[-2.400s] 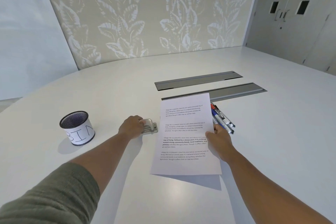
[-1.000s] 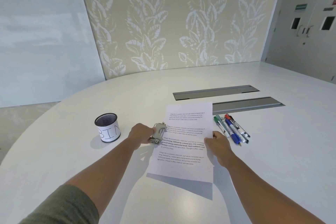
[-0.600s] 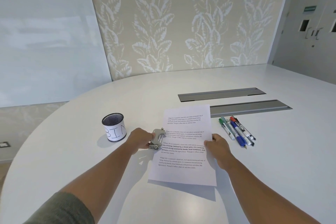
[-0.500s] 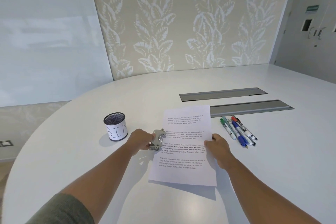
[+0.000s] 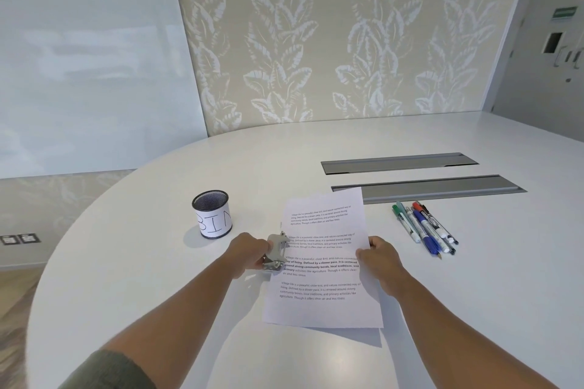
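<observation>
Head view: the left hand [image 5: 249, 254] grips the punch [image 5: 276, 251]. Moments ago the punch sat clear of the sheet [image 5: 322, 262]; now its mouth meets the sheet's 9 o'clock edge, so punching looks close. The right hand [image 5: 377, 259] pinches the 3 o'clock edge, holding the sheet partly lifted off the table [image 5: 158, 262]. The cup [image 5: 212, 215] at 10 o'clock and the pens [image 5: 423, 230] at 2 o'clock stand apart, and there is free room toward 6.

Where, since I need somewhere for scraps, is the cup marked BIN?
In the head view the cup marked BIN stands upright on the table, left of the printed sheet and beyond the left hand gripping the metal punch.
</observation>
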Available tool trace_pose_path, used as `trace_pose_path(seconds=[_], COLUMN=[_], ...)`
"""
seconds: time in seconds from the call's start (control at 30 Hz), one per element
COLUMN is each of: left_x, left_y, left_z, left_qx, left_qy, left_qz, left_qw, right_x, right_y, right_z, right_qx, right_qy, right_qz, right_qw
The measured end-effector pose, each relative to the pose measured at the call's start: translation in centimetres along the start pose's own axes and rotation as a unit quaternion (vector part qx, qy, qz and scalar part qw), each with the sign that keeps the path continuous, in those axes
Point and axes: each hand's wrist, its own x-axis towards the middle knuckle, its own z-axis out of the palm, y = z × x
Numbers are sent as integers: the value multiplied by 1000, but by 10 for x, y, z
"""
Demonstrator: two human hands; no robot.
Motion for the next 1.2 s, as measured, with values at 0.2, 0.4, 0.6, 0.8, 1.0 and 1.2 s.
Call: trace_pose_path(seconds=[0.2, 0.4, 0.6, 0.8, 1.0, 1.2], left_x=[-10, -21, -28, -30, -28, -26], left_y=[-8, -9, -5, 0, -2, -2], left_z=[1, 4, 1, -3, -1, -2], left_qx=[18, 24, 88, 118, 119, 142], left_qy=[-1, -24, -56, -71, -64, -62], left_qz=[-14, -29, -40, -54, -56, -56], left_qw=[1000, 999, 994, 989, 989, 986], right_x=[-2, 1, 5, 8, 3, -4], right_y=[2, 9, 11, 9, 8, 10], right_z=[2, 6, 7, -1, 0, 15], right_qx=[-23, -51, -93, -144, -189, -281], right_qy=[-18, -17, 1, 80, 98, 140], right_qz=[3, 2, 12, 21, 20, -37], right_qw=[1000, 999, 996, 986, 977, 949])
